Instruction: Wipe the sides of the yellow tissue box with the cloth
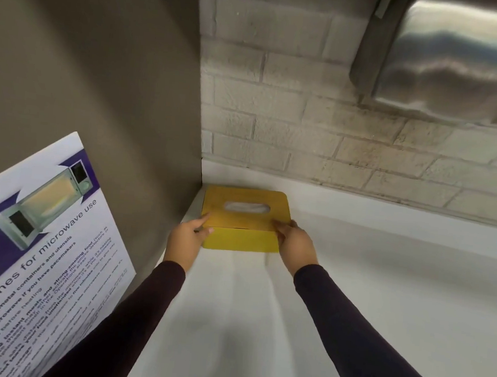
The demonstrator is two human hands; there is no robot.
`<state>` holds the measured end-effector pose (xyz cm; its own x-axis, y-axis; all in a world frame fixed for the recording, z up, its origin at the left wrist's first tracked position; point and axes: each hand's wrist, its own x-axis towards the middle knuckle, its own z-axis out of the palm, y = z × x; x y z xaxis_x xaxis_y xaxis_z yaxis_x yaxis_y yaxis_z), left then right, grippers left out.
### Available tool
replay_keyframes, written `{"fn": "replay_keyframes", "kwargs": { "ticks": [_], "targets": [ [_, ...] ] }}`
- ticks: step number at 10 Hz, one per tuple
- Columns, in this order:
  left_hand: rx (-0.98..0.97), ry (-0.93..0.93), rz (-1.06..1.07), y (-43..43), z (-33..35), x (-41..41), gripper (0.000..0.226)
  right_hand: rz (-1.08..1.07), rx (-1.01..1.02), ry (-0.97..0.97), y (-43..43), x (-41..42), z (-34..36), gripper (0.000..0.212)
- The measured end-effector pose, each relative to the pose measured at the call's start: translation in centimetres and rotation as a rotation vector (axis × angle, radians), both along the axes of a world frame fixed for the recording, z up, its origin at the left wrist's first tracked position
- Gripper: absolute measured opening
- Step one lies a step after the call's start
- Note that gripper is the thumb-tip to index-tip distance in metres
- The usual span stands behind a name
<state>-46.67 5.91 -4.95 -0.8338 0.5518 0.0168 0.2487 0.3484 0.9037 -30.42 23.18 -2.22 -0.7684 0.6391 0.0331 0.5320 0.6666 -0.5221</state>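
The yellow tissue box (243, 217) sits on the white counter, in the corner by the grey side panel, with white tissue showing in its oval top slot. My left hand (187, 237) grips its front left corner, fingers on top and thumb against the front side. On the other side, my right hand (295, 242) holds the front right corner with curled fingers. A white cloth (232, 300) lies spread with folds on the counter between my arms, reaching up to the box's front. Neither hand holds the cloth.
A grey panel (115, 88) with a microwave guidelines poster (37, 246) stands close on the left. Behind the box is a pale brick wall (306, 118), with a steel dispenser (460, 56) mounted at upper right. The white counter (405, 290) extends to the right.
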Motion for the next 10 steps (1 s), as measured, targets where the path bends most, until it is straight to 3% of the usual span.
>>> {"fn": "replay_keyframes", "kwargs": {
  "ticks": [1,4,6,8,9,10],
  "targets": [
    [-0.027,0.04,0.03,0.7,0.6,-1.6,0.039,-0.009,0.069,0.016,-0.4,-1.2,0.1,0.033],
    [-0.182,0.087,-0.006,1.5,2.3,-4.0,0.039,-0.009,0.016,-0.148,-1.2,-3.4,1.7,0.049],
    [-0.428,0.116,-0.093,2.1,4.2,-4.4,0.044,-0.007,-0.032,-0.207,-1.6,-3.4,2.3,0.053],
    [-0.737,0.287,-0.347,1.9,9.5,-2.9,0.051,0.176,0.014,-0.489,-0.7,-2.3,7.7,0.063],
    [-0.696,0.427,-0.371,2.5,14.4,-2.5,0.046,0.197,0.139,-0.49,-0.3,-2.3,12.0,0.056],
    [-0.578,0.446,-0.396,3.0,19.6,-2.0,0.043,0.201,0.189,-0.46,-0.5,-1.7,17.0,0.049]
  ]
}}
